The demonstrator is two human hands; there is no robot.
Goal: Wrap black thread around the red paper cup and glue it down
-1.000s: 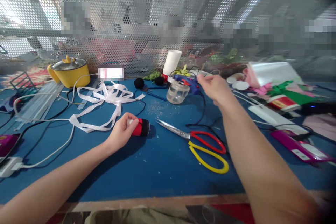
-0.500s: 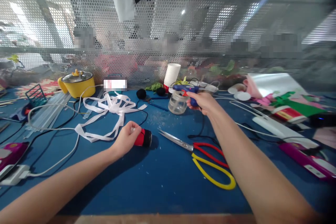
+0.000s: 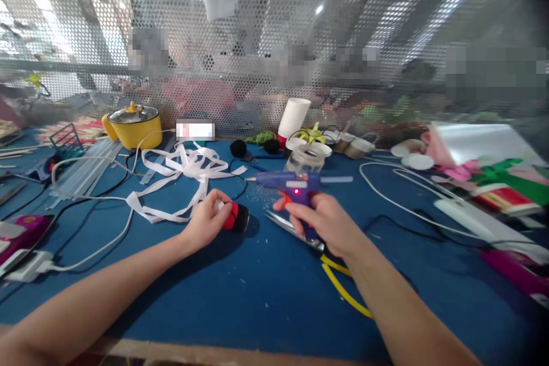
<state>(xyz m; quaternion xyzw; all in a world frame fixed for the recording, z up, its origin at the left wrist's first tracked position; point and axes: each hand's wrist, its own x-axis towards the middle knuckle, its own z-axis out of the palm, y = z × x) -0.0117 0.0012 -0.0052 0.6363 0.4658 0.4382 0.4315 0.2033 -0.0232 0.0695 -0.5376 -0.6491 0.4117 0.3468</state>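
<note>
My left hand [image 3: 210, 218] is closed around a small red and black cylinder [image 3: 235, 217], with something white showing at the thumb. The cylinder lies on its side at the blue tabletop [image 3: 240, 291]. In my right hand [image 3: 323, 217] is a blue glue gun [image 3: 285, 180] with a lit red light. Its nozzle points left, above and to the right of the cylinder, and a clear glue stick [image 3: 338, 179] sticks out of its back. Below the gun lie scissors [image 3: 349, 291], partly hidden by my right hand and forearm. A clear jar [image 3: 305, 157] stands just behind the gun.
Loops of white ribbon [image 3: 193, 166] lie behind my left hand. A yellow pot [image 3: 136, 128] and clear sticks [image 3: 88, 168] are at the left. White paper cups [image 3: 294, 117] stand near the perforated metal screen [image 3: 257, 40]. Cables cross both sides; a purple power strip [image 3: 512, 269] sits at right.
My right hand has lifted the glue gun from the jar and brought it nearer and left, over the scissors. My left hand keeps its hold on the cylinder. The view has shifted slightly.
</note>
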